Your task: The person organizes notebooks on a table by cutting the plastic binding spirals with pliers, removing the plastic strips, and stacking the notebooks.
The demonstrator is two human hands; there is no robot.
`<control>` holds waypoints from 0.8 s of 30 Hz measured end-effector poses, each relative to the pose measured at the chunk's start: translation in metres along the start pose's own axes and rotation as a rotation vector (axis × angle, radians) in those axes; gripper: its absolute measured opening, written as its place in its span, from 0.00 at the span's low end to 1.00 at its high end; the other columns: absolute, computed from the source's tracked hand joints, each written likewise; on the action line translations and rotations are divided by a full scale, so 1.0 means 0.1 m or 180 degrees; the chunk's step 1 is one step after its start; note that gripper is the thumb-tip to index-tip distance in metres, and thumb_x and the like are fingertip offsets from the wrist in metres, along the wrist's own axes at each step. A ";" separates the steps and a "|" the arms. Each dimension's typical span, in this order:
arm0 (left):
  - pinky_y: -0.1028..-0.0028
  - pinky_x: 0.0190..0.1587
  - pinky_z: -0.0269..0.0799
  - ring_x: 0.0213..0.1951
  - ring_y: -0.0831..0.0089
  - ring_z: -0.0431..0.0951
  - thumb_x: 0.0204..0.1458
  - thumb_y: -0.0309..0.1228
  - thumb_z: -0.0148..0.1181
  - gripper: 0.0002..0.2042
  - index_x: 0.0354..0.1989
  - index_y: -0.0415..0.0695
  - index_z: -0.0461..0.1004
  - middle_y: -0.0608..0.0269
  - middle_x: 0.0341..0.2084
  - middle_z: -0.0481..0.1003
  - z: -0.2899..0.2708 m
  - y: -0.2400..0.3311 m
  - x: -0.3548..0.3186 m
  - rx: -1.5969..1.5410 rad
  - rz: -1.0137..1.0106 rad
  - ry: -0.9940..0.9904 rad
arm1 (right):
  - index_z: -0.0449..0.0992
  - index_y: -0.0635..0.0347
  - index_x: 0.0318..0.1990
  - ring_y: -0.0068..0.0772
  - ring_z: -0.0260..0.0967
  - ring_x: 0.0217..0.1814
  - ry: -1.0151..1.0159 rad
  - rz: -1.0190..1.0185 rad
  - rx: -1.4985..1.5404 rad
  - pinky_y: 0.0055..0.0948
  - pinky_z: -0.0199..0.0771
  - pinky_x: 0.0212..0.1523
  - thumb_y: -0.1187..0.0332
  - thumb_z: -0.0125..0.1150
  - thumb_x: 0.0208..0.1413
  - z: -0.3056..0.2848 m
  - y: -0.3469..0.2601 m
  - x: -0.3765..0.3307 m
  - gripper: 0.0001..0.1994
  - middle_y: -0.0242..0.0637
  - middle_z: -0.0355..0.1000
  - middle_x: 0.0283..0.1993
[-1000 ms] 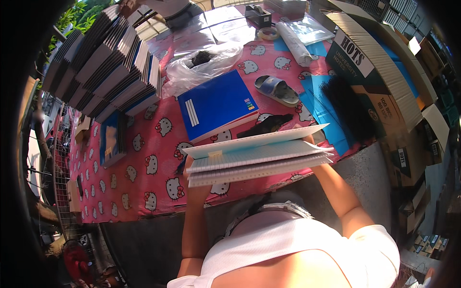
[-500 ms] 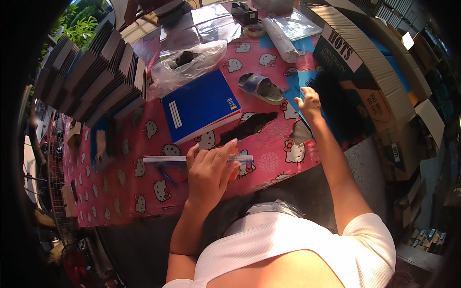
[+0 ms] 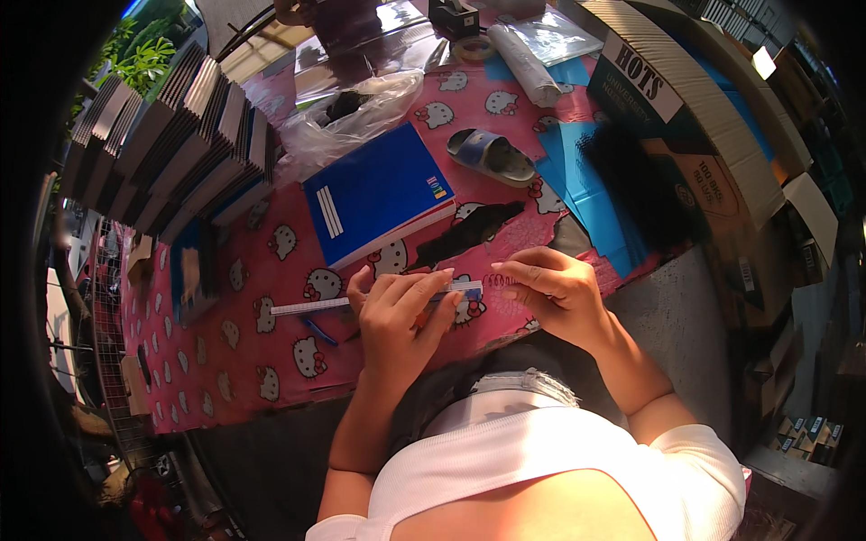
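Observation:
My left hand [image 3: 397,311] is closed on a thin notebook [image 3: 311,307], which stands edge-up with its white page edges showing. Beside its right end, my right hand [image 3: 559,293] pinches a small spiral binding coil [image 3: 501,280]. The coil's tip lies close to the notebook's end; whether it has entered the pages I cannot tell. A blue pen [image 3: 320,333] lies below the notebook. Beyond my hands rests a stack of blue-covered notebooks [image 3: 374,194]. To its right is a torn dark patch [image 3: 469,233] in the pink table cover [image 3: 496,320].
Tall stacks of notebooks [image 3: 171,135] stand at the left. A clear plastic bag [image 3: 370,113], a sandal [image 3: 492,157], a plastic roll [image 3: 528,68] and a tape dispenser [image 3: 454,18] lie farther back. Blue sheets [image 3: 577,189], a dark tangled heap [image 3: 631,185] and a cardboard box [image 3: 722,99] are right.
My right hand has come back from the blue sheets beside the dark heap to the notebook's right end, now with a coil in its fingers. My left hand stays on the notebook.

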State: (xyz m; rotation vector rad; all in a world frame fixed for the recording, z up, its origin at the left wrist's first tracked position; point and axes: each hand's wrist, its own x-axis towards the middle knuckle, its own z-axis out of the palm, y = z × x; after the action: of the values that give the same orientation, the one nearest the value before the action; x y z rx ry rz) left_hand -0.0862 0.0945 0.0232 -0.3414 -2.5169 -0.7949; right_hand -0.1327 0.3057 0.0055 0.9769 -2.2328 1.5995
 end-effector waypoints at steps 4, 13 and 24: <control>0.59 0.54 0.52 0.33 0.73 0.76 0.43 0.35 0.69 0.08 0.32 0.49 0.81 0.70 0.28 0.79 0.04 -0.06 -0.05 -0.0060 0.0036 0.0048 | 0.81 0.58 0.42 0.31 0.74 0.33 0.0223 0.0011 -0.0311 0.24 0.73 0.31 0.84 0.67 0.40 0.01 0.00 0.04 0.18 0.38 0.72 0.33; 0.59 0.55 0.50 0.35 0.73 0.75 0.41 0.36 0.70 0.10 0.31 0.49 0.82 0.70 0.28 0.78 0.06 0.04 -0.08 0.0227 -0.0026 0.0258 | 0.82 0.60 0.36 0.27 0.73 0.34 -0.0503 0.0450 0.0345 0.22 0.73 0.34 0.83 0.66 0.40 -0.02 -0.08 0.17 0.13 0.35 0.73 0.33; 0.63 0.52 0.55 0.34 0.72 0.75 0.42 0.36 0.70 0.10 0.32 0.48 0.81 0.70 0.28 0.79 0.10 -0.03 -0.13 -0.0084 0.0043 0.0191 | 0.77 0.64 0.36 0.34 0.74 0.32 -0.0783 0.0224 0.0148 0.27 0.73 0.30 0.85 0.62 0.43 -0.03 -0.10 0.19 0.11 0.39 0.73 0.33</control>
State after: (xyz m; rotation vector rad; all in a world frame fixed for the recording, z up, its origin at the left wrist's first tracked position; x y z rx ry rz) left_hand -0.0803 0.0968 0.0075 -0.3381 -2.4479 -0.8215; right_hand -0.1418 0.2993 0.0246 1.1777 -2.4236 1.6463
